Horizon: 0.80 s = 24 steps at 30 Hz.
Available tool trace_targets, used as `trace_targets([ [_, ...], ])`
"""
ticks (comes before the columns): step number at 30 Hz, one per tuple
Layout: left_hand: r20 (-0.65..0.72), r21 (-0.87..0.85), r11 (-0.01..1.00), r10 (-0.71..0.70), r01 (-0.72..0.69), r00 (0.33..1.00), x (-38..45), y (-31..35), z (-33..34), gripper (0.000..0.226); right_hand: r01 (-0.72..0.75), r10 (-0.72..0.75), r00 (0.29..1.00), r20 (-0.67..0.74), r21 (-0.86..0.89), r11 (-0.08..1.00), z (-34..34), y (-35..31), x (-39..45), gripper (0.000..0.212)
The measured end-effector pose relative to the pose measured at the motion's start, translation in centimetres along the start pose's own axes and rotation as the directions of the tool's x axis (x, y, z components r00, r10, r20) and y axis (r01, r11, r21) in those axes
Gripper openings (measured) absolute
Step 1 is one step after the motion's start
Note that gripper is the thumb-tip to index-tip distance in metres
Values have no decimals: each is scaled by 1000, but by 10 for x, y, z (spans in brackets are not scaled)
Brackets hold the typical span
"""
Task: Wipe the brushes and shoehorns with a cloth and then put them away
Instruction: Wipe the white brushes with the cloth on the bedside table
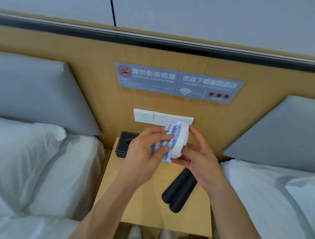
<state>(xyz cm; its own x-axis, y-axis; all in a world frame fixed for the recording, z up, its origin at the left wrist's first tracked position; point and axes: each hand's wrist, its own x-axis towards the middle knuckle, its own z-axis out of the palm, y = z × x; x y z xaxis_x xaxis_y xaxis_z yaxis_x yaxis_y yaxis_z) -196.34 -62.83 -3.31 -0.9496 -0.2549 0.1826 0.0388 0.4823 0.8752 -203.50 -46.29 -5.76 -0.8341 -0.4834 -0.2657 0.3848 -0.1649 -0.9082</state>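
Two grey signs are fixed side by side on the wooden headboard panel. The left sign bears a red no-smoking symbol and the line 请勿卧床吸烟; its English subtitle is too blurred to read. The right sign opens with 欢迎下榻, carries a Wi-Fi symbol and three small red roundels, and its remaining print is illegible. Below them runs one white switch-and-socket strip.

Above the wooden nightstand, the right hand holds one white oval brush on edge, thumb at its upper rim and fingers curled under its lower rim. The left hand pinches a blue-and-white patterned cloth and presses it against the brush's face. Both are held clear of the tabletop, in front of the socket strip.

Two black shoehorns lie touching side by side on the nightstand, right of centre, their near ends close to the front edge. One black tissue box stands at the back left corner, partly hidden by the left hand. Bare wood remains along the nightstand's left half and front. Two beds flank it closely: the left bed with a white pillow, the right bed in white linen. Two pale shoes show below the front edge.
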Motion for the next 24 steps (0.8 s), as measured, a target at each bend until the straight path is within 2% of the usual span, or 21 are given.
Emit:
trace_targets([
  [3, 28, -7, 999, 42, -41, 999, -1, 9, -7, 26, 11, -10, 1000, 15, -12, 1000, 2, -14, -4, 58],
  [6, 22, 63, 992, 108, -109, 994, 0, 15, -11, 23, 26, -24, 999, 44, -48, 999, 3, -23, -9, 55],
  [10, -83, 99, 987, 137, -129, 987, 12, 22, -20, 20, 31, -11, 991, 132, -147, 989, 11, -25, -17, 56],
  [15, -122, 142, 964, 244, -227, 962, 21, 36, -27, 19, 64, -41, 985, 168, -135, 989, 19, -33, -21, 53],
  [20, 61, 326, 866, 380, -378, 923, 20, 48, -33, 33, 89, -77, 991, 106, -107, 990, 19, -47, -17, 53],
  [24, 214, 360, 813, 406, -458, 888, 20, 56, -42, 35, 62, -55, 995, 79, -91, 994, 18, -50, -16, 56],
])
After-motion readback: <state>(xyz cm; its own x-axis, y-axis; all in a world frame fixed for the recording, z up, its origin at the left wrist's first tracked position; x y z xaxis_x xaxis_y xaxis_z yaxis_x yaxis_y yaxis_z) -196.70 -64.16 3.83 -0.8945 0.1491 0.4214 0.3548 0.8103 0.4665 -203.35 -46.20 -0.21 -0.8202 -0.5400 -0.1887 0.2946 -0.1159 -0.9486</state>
